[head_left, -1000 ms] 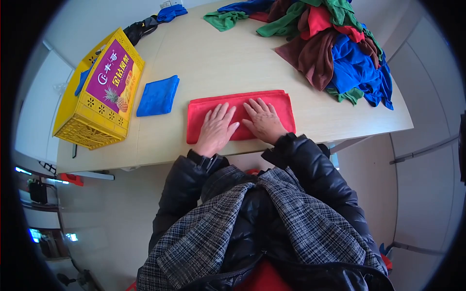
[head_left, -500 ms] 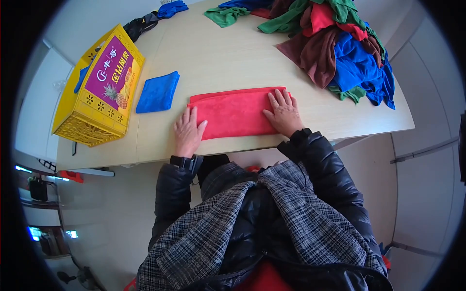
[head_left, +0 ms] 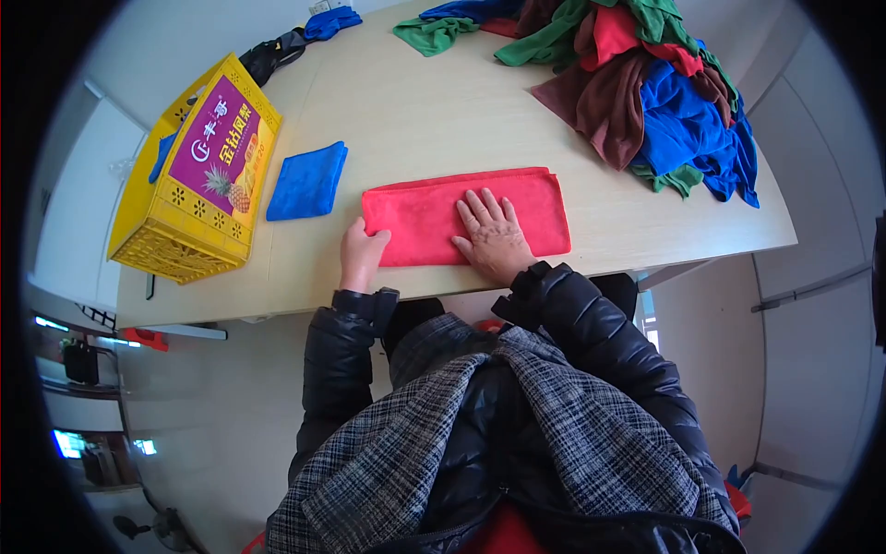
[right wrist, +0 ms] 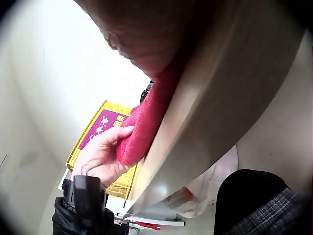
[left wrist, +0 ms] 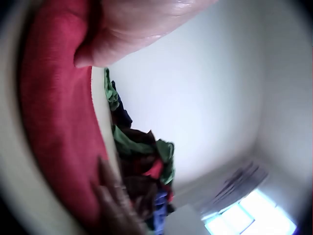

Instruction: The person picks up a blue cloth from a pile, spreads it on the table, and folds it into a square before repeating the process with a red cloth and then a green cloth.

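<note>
A folded red cloth (head_left: 425,217) lies flat near the table's front edge. At its left end my left hand (head_left: 361,256) grips the edge, thumb on top and fingers underneath; the right wrist view shows this left hand (right wrist: 103,154) holding the cloth end (right wrist: 142,132). My right hand (head_left: 496,235) rests flat on the cloth, right of its middle, fingers spread. In the left wrist view the left thumb (left wrist: 90,56) presses on the red cloth (left wrist: 58,107), with the right hand (left wrist: 117,205) farther along it.
A folded blue cloth (head_left: 307,182) lies left of the red one, beside a yellow crate (head_left: 175,237) with a purple label. A heap of brown, blue, green and red cloths (head_left: 683,120) covers the back right. Black and blue items sit at the back left.
The right hand has moved left from the cloth's right end onto its middle part. The left hand's fingers have gone from lying flat at the left end to gripping that edge.
</note>
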Demonstrator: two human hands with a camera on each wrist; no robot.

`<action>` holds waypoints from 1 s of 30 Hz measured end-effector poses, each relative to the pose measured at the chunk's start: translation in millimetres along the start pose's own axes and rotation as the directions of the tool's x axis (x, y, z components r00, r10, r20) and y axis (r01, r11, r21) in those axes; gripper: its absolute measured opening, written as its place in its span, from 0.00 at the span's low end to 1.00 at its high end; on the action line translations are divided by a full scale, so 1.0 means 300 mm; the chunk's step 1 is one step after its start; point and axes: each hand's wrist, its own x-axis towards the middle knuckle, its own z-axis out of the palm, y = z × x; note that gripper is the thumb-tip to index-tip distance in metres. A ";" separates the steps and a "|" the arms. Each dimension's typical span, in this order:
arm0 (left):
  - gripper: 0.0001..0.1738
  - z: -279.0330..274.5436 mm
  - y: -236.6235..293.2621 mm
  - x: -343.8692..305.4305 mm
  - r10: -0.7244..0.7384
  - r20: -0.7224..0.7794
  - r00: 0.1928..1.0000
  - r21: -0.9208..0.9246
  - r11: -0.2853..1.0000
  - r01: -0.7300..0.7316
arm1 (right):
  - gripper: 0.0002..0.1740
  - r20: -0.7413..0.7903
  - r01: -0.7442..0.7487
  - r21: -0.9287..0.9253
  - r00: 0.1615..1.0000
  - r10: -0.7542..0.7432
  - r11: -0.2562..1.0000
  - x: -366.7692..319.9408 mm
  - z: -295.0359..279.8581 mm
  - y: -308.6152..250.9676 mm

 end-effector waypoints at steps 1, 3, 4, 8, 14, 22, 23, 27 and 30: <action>0.22 -0.004 -0.035 0.023 -0.015 0.092 0.996 -0.371 0.927 0.048 | 0.39 0.001 0.002 0.004 1.000 -0.002 1.000 -0.004 0.001 0.002; 0.22 -0.021 -0.034 0.036 0.010 0.191 0.981 -0.676 0.726 0.125 | 0.39 -0.002 -0.006 0.011 1.000 0.006 1.000 -0.008 -0.001 0.010; 0.22 -0.051 -0.004 0.028 -0.056 0.347 0.936 -0.754 0.577 0.314 | 0.39 -0.001 0.008 0.007 1.000 -0.008 1.000 -0.009 -0.004 0.011; 0.23 -0.115 0.060 0.023 -0.093 0.625 0.775 -0.740 0.244 0.626 | 0.39 -0.019 -0.002 0.032 1.000 0.002 0.999 -0.013 -0.012 0.008; 0.23 -0.116 0.117 -0.011 0.084 0.296 0.951 -0.890 0.386 0.243 | 0.38 0.007 0.042 0.036 0.999 -0.042 0.998 -0.020 -0.004 0.000; 0.20 -0.109 0.333 0.001 0.202 0.207 0.957 -0.873 0.480 0.087 | 0.33 -0.006 0.216 0.166 0.976 -0.218 0.962 -0.071 -0.063 -0.027; 0.20 -0.097 0.361 0.008 0.200 0.208 0.957 -0.872 0.480 0.089 | 0.33 -0.005 0.216 0.168 0.976 -0.218 0.962 -0.097 -0.073 -0.025; 0.17 0.004 0.487 0.046 0.262 0.252 0.931 -0.786 0.617 0.039 | 0.32 -0.015 0.319 0.180 0.947 -0.322 0.930 -0.194 -0.076 -0.003; 0.10 0.148 0.558 0.066 0.293 0.310 0.904 -0.696 0.718 0.006 | 0.35 -0.096 0.388 0.157 0.921 -0.377 0.908 -0.239 -0.062 0.023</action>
